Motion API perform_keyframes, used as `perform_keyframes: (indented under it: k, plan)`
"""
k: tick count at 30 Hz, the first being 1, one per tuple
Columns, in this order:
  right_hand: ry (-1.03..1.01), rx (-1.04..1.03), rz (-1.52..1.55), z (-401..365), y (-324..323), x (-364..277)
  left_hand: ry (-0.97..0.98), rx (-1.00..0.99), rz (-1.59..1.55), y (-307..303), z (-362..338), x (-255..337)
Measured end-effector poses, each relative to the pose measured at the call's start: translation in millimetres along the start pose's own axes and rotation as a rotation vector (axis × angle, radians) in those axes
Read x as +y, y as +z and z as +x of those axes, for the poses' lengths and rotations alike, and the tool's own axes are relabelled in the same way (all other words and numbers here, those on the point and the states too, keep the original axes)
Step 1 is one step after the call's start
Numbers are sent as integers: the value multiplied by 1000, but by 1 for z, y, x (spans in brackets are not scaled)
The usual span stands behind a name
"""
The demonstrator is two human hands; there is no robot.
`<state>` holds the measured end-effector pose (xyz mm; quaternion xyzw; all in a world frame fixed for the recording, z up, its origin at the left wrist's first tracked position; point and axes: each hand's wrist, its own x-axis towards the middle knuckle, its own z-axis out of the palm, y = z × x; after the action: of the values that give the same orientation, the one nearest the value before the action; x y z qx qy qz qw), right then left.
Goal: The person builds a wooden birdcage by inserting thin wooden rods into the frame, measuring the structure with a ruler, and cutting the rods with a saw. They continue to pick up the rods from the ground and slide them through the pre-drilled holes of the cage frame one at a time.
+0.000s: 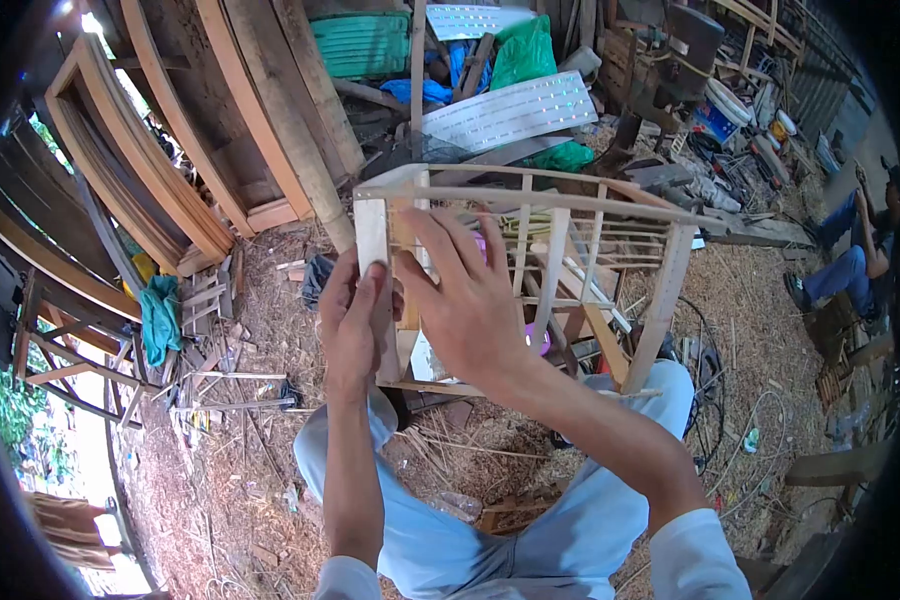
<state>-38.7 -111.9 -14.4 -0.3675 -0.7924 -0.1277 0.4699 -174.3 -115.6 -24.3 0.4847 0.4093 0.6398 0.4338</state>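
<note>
A light wooden frame (560, 250) with thin slats and crossbars stands in front of me, above my knees. My left hand (353, 310) is closed round the pale upright post (373, 240) at the frame's left end, thumb on its near face. Just right of that post is my right hand (465, 290), back towards the camera, fingers apart and stretched towards the frame's top left part. Whether its fingertips touch the wood cannot be made out. Through the slats a purple object (538, 338) shows partly.
Wooden door or window frames (135, 150) lean at the left. Shavings and offcuts cover the ground (270, 450). White perforated panels (510, 112) and a green bag (522, 52) lie behind. Another person (855, 255) sits at the far right. A black cable (712, 370) lies right of my knee.
</note>
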Motion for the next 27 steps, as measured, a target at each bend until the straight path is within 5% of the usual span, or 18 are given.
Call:
perform_keyframes:
  k: [8,10,12,14,16,18,19,24,27]
  plan:
    - [57,-180,-299,14,-29,-29,-19,-99,-111,-8,0,-13]
    - [254,-257,80,16,-47,-31,41,-128,-176,0,-1,-18]
    - [295,-179,11,6,-47,-13,46,-143,-133,7,-7,-17]
    - [767,-308,527,0,-51,5,41,-143,-73,12,-15,-18]
    - [878,-250,836,-11,-37,14,54,-68,-89,19,-16,-25]
    - [1061,119,1403,-23,-16,5,124,1,-102,19,-18,-39]
    - [1185,91,1516,-27,-7,3,113,15,-130,17,-19,-42]
    - [1112,67,1443,-33,26,-15,173,73,10,5,-21,-46]
    - [966,199,1175,-30,37,-27,134,28,-162,-4,-23,-60]
